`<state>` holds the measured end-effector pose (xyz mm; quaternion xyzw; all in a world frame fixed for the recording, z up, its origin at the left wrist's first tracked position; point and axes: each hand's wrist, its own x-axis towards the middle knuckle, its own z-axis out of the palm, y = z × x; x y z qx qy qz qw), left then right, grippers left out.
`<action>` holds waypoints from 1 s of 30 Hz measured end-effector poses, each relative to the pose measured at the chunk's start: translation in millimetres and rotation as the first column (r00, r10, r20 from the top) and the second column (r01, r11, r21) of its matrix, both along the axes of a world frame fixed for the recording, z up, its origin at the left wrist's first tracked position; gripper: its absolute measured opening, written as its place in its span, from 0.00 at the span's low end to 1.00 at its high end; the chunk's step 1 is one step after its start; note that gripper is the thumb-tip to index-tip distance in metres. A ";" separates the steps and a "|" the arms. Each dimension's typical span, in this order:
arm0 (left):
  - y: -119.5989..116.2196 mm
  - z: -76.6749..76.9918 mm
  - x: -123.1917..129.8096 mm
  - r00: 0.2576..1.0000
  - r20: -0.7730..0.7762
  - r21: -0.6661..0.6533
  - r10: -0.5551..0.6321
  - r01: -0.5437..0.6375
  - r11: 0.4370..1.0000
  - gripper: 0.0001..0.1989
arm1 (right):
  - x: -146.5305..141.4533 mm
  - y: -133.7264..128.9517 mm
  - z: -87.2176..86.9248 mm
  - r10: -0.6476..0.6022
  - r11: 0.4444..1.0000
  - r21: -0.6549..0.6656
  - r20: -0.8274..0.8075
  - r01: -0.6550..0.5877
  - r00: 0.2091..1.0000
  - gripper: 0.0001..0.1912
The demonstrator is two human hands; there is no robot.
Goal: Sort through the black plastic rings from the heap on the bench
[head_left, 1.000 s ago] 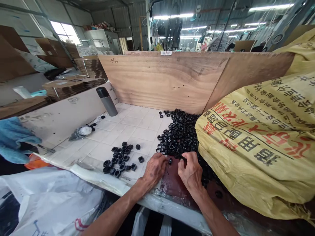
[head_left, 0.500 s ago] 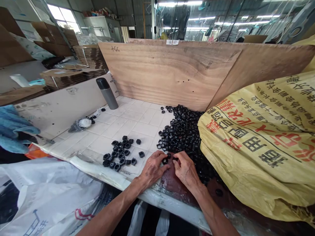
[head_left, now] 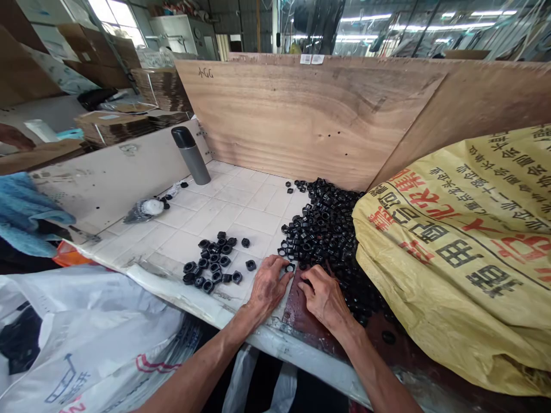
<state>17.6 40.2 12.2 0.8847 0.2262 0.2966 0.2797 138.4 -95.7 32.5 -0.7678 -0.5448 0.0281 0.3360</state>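
My left hand (head_left: 267, 285) rests at the table's near part, its thumb and fingers around a black ring-shaped part (head_left: 290, 268). Just right of it, my right hand (head_left: 322, 292) is over the dark red surface (head_left: 297, 304), its fingers curled together; whether anything small is between them is hidden. Behind and right of my hands lies a large heap of black ring parts (head_left: 322, 223). A smaller group of the same black parts (head_left: 214, 258) is spread on the white tiled surface to the left of my left hand.
A grey bottle (head_left: 193, 158) stands by the left side board (head_left: 112, 178). A wooden board (head_left: 301, 115) closes the back. A yellow sack (head_left: 430, 241) bulges in on the right. At the far left, another person's hand (head_left: 16, 136) shows near cardboard.
The view has shifted slightly. My right hand has drawn its fingertips back from the black parts near my left hand. Another person's hand has appeared at the far left.
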 end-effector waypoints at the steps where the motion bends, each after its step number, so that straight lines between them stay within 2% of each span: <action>1: -0.2 1.3 0.4 1.000 -0.003 -0.003 -0.007 0.007 1.000 0.10 | 0.0 0.0 0.0 -0.015 1.000 0.021 -0.013 0.015 1.000 0.06; 4: -2.4 4.8 -0.3 1.000 -0.009 0.016 -0.019 0.019 1.000 0.09 | 0.4 -0.1 2.1 -0.065 0.989 0.122 -0.159 0.085 0.985 0.06; 8: -7.2 6.3 -3.0 0.999 -0.011 0.059 -0.032 0.033 0.998 0.11 | -0.3 0.5 5.6 -0.022 0.971 0.215 -0.358 0.106 0.933 0.09; 12: -10.4 11.6 -5.9 0.998 0.031 -0.022 -0.054 0.054 0.998 0.11 | -3.7 2.4 4.5 -0.003 0.965 0.235 -0.444 0.120 0.896 0.17; 14: -10.3 16.6 -6.8 0.991 0.079 -0.114 -0.109 0.117 0.987 0.11 | -5.5 3.5 4.6 -0.008 0.964 0.233 -0.452 0.127 0.892 0.15; 16: -9.3 21.0 -7.4 0.973 0.146 -0.181 -0.179 0.204 0.962 0.13 | -6.4 4.3 5.9 0.002 0.963 0.244 -0.424 0.112 0.906 0.08; 20: -6.5 23.1 -8.2 0.935 0.240 -0.222 -0.261 0.314 0.923 0.14 | -6.0 4.1 9.3 0.008 0.957 0.267 -0.407 0.111 0.914 0.06; 26: -5.5 21.3 -9.2 0.918 0.291 -0.372 -0.269 0.367 0.853 0.12 | -6.0 2.3 12.5 0.015 0.961 0.254 -0.431 0.106 0.902 0.07; 30: -4.8 22.8 -9.4 0.920 0.302 -0.375 -0.250 0.356 0.856 0.12 | -6.8 2.7 9.4 0.005 0.960 0.251 -0.462 0.126 0.887 0.07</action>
